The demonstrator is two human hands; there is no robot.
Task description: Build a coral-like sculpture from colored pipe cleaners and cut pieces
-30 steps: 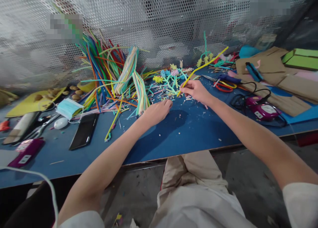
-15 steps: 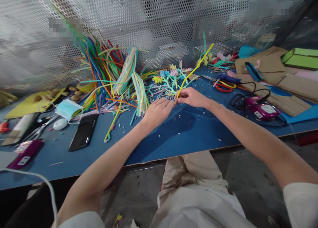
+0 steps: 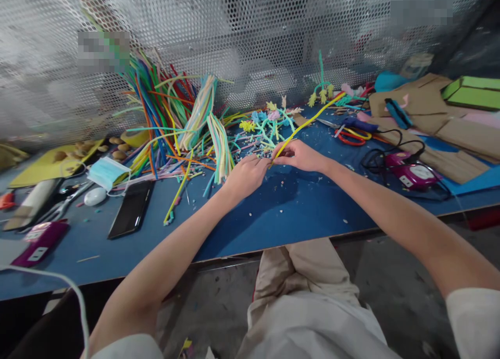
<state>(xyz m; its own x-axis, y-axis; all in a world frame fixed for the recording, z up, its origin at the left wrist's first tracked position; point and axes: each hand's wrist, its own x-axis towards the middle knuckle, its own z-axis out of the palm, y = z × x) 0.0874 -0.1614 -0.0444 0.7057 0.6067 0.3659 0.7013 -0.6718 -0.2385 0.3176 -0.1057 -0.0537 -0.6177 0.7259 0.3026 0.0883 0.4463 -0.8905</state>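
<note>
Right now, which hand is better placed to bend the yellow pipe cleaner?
Probably the left hand: the right hand already pinches the yellow pipe cleaner near its lower end, while the left's fingertips meet that end.

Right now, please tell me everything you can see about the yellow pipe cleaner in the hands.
The yellow pipe cleaner is thin, fuzzy-looking and gently curved. Its near end is pinched by the right hand, with the left hand touching there too. It slants up and right above the blue table, its far end free in the air.

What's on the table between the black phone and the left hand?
In the head view, a yellow pipe cleaner lies between the phone and left hand; otherwise blue table with small scraps.
</note>
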